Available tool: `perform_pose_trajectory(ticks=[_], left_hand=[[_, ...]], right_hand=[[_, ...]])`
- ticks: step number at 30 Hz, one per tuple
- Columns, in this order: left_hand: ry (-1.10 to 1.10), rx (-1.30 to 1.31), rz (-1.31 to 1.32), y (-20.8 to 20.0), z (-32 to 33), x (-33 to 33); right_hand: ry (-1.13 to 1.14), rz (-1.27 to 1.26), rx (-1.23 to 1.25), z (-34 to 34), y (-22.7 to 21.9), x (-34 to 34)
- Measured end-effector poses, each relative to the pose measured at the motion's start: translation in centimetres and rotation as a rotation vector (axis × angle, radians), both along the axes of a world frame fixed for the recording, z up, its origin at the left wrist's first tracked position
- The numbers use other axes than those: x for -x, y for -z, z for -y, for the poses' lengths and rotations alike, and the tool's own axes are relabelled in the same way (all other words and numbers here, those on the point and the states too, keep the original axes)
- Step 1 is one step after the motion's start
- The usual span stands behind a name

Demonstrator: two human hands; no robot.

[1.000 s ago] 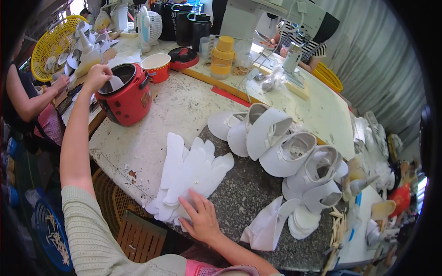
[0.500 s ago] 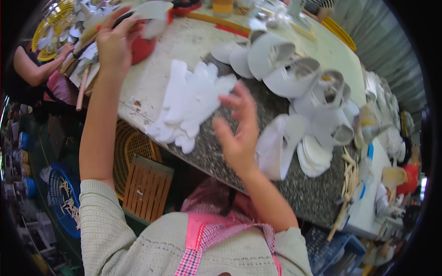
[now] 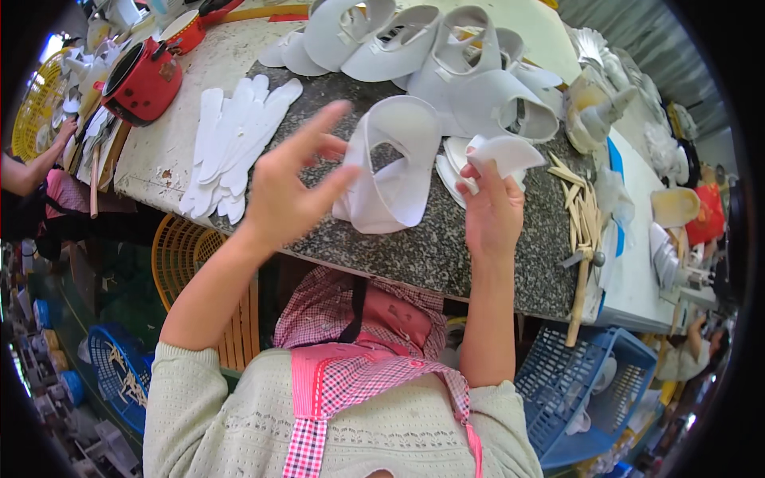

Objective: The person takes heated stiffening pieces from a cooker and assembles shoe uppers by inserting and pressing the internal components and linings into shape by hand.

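My right hand [image 3: 492, 211] pinches a white curved flat piece [image 3: 511, 151] above a small stack of similar white pieces [image 3: 451, 177]. Fingers spread and with nothing in it, my left hand [image 3: 291, 179] hovers, slightly blurred, just left of a white looped shoe upper [image 3: 414, 195] on the dark speckled slab [image 3: 358, 255]. Whether its fingertips touch the upper I cannot tell. Farther left lies a fanned pile of long white rounded strips [image 3: 239, 143]. Behind, several more pale uppers [image 3: 390, 52] stand in a row.
A red pot [image 3: 151, 88] and a smaller red pan [image 3: 185, 38] stand at the far left. Pale wooden sticks [image 3: 586, 209] and a hammer [image 3: 580, 295] lie at the right edge. Below are a blue crate [image 3: 586, 398] and a yellow basket [image 3: 179, 259]. Another person's hand [image 3: 68, 129] shows far left.
My left hand has come down from near the red pot, where it was by a white piece, to beside the upper. My right hand, empty before, now holds a white piece. The view has shifted.
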State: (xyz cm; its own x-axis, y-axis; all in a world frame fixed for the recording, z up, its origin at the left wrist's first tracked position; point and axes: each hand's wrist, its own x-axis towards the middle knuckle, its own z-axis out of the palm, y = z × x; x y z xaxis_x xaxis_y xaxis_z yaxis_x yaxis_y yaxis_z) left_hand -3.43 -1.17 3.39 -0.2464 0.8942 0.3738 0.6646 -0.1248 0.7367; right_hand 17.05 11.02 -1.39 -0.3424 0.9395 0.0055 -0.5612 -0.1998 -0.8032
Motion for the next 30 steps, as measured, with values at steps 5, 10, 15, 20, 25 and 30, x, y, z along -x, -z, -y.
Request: perform_pose_trajectory(ticks=[5,10,15,20,25,30], left_hand=[[0.001,0.5,0.415,5.6,-0.3,2.7],[0.254,0.565,0.955,3.8,-2.8,0.2],[0.586,0.602,0.296,3.2,-4.4,3.6],[0.645,0.492,0.12,5.1,-2.7,6.3],[0.724,0.502,0.237,4.8,-3.1,6.9],[0.8,0.322,0.09,5.1,-3.2,7.8]], right_hand=[[-0.155,-0.207,0.102,1.4,2.5,-0.8],[0.223,0.476,-0.696,1.9,2.2,-1.8],[0.395,0.906,-1.197,1.8,3.3,-3.2],[0.186,0.579,-0.571,3.4,4.2,-2.4],[0.111,0.754,-1.11,3.4,1.3,0.7],[-0.04,0.751,-1.304,3.0,1.8,4.0]])
